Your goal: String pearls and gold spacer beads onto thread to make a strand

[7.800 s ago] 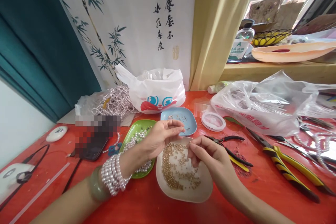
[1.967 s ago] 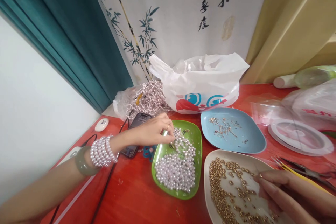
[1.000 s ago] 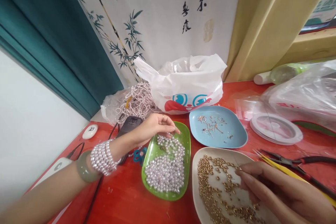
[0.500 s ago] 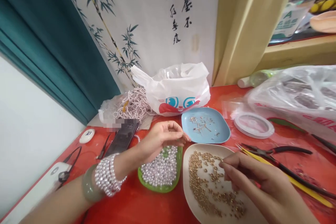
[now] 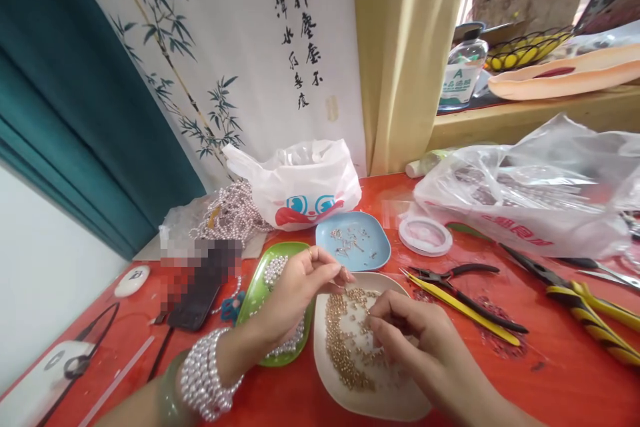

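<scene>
My left hand reaches over the green tray, its fingertips at the far edge of the cream tray. Thumb and fingers pinch something too small to make out. Strands of pearly beads and a pale green bangle circle that wrist. Above the cream tray, my right hand is closed in a pinch; whatever it grips is tiny and unclear. Gold beads lie scattered in the cream tray beneath it. The green tray holds silvery pearl beads, partly hidden by my left arm.
Beyond the hands, a blue tray carries small metal pieces. Black-handled pliers, yellow tweezers and yellow-black pliers lie right. Plastic bags and bead strands stand behind. A dark phone lies left.
The view has swung right, so the scene sits further left. My left hand has come toward the cream tray, closer to my right hand, which stays pinched over the gold beads.
</scene>
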Motion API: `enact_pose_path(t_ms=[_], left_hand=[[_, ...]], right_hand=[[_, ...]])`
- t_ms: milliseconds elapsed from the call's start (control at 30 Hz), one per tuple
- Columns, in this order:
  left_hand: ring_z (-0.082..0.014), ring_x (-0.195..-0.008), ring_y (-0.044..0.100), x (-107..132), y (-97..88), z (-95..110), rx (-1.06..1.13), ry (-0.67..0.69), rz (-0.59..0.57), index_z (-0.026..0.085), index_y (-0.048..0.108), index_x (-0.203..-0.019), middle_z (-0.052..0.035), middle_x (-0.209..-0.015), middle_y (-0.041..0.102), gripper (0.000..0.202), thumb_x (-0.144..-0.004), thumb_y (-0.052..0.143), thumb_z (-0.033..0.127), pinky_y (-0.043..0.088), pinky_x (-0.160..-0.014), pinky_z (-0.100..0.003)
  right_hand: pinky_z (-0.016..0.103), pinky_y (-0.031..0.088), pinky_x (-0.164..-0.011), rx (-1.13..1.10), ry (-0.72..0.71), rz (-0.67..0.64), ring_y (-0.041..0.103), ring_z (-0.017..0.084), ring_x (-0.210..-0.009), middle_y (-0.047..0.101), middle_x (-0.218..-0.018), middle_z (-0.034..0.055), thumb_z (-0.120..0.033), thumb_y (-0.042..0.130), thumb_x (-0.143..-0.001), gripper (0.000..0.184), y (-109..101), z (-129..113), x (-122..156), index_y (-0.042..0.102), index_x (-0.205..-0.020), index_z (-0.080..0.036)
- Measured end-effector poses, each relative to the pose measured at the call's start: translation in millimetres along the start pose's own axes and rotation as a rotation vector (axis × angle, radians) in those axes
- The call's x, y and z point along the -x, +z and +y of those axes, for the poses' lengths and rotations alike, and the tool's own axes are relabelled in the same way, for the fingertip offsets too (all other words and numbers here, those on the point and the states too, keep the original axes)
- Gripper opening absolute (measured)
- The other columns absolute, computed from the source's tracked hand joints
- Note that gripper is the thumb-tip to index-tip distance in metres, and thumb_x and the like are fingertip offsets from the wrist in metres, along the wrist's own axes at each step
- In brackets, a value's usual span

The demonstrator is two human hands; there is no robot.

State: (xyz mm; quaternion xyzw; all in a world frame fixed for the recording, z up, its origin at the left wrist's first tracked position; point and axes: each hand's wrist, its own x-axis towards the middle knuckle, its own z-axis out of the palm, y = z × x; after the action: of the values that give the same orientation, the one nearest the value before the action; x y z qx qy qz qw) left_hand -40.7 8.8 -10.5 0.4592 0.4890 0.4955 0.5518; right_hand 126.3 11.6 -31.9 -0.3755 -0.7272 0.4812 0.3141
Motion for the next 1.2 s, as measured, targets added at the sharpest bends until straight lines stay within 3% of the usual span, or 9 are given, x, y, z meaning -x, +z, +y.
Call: enact_pose_path(t_ms=[800,1200], left_hand=[[-0.0138,-0.073,0.058,-0.1,-6.6,-3.8,-0.078,0.015,-0.042,0.014,0.053,-0.074,-0.0062,-0.076,0.065,0.010,-0.078,0.054,0.023,0.044,-0.072,-0.028],[-0.0126,-0.065,0.059,-0.3,-3.4,1.0,0.037,-0.110,-0.084,0.014,0.050,-0.072,-0.0056,-0.067,0.064,0.013,-0.075,0.056,0.025,0.044,-0.064,-0.025]], right_hand=[[0.020,0.031,-0.044,0.025,0.033,-0.045,0.037,0.009,-0.046,0.040,-0.050,-0.0045,-0.018,0.038,-0.073,0.016,2.0,1.0,-4.4,0.042,-0.058,-0.018],[0.020,0.035,-0.047,0.119,-0.054,-0.018,0.043,0.010,-0.050,0.048,-0.054,-0.0028,-0.021,0.040,-0.078,0.018,2.4,2.2,-4.7,0.051,-0.063,-0.018]])
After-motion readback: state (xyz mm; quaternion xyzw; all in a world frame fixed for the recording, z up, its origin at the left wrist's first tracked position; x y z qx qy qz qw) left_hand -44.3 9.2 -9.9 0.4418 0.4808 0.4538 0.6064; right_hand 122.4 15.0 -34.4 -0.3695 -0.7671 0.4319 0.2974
